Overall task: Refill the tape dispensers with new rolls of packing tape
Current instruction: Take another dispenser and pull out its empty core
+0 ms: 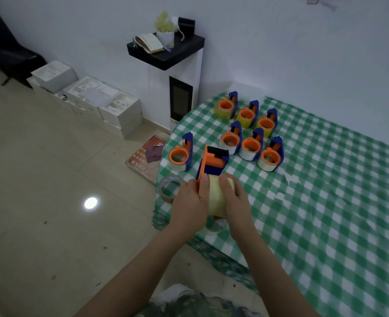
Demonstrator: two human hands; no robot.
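At the far left, white foam boxes (120, 110) sit along the wall, and a red book (143, 161) lies on the floor just beside the table (326, 202), which has a green checked cloth. None of these seem to belong to the job.

On the table's left edge lies a spare roll (169, 189) on its side, near the hands; we judge it is stock waiting its turn. Just behind it stands a filled dispenser (180, 156), apart from the others, probably set down where it was finished.

The left hand (189, 204) has its fingers curled round the orange side of the open dispenser (214, 162), with the thumb laid over the top. We take this as a brace, so the frame stays put while the roll is pushed sideways. The dispenser's blue and orange head points away from the person.

The new roll (217, 199), pale yellow, is between the two hands, against the dispenser's orange side. We cannot tell how far it sits on the hub, as the hands hide it. The right hand (235, 199) clasps the roll, thumb on top, placed to press it toward the left hand.

Below the hands another roll (214, 226) partly shows on the cloth.

Further right, six filled dispensers (250, 146) stand in two tidy rows, well apart from the work. We judge the task is mostly done.
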